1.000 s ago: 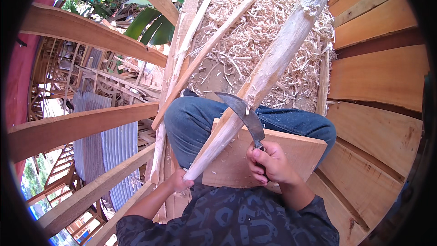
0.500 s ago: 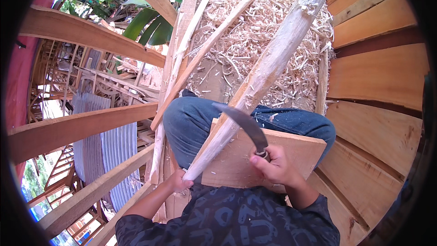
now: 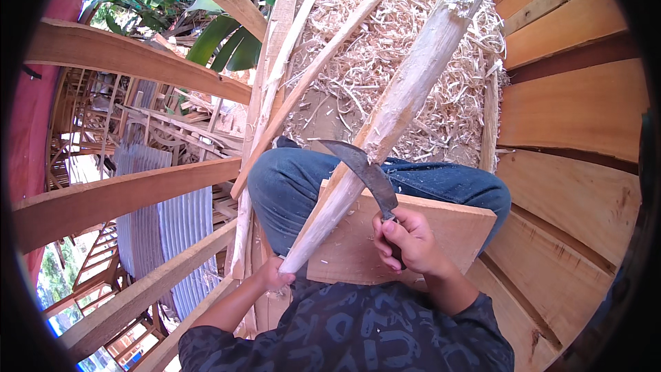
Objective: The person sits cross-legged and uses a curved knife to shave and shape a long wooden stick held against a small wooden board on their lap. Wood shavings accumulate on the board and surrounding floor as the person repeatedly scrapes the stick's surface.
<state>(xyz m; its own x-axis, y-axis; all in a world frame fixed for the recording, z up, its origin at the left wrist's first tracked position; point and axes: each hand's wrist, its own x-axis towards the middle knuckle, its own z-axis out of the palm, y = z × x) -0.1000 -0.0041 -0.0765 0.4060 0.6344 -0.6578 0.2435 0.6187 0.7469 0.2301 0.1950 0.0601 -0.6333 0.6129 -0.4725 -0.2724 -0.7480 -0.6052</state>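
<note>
A long pale wooden pole (image 3: 406,93), stripped of bark, slants from my lap up to the far right. Its near end is gripped by my left hand (image 3: 274,275). In my right hand (image 3: 407,240) I hold a sickle (image 3: 365,173) by its handle. The dark curved blade crosses over the pole, with its tip past the pole's left side. Whether the edge bites into the wood, I cannot tell. A flat wooden board (image 3: 406,238) rests across my lap under the near part of the pole.
Curly wood shavings (image 3: 365,34) heap up ahead of my legs. Several long strips of wood (image 3: 323,69) lean at their left. Plank walling (image 3: 564,110) closes in the right side. Left stand open rails (image 3: 124,189), with corrugated sheets (image 3: 186,234) beyond them.
My right hand has shifted slightly up and left, bringing the sickle blade farther across the pole. My left hand keeps its grip on the pole's near end.
</note>
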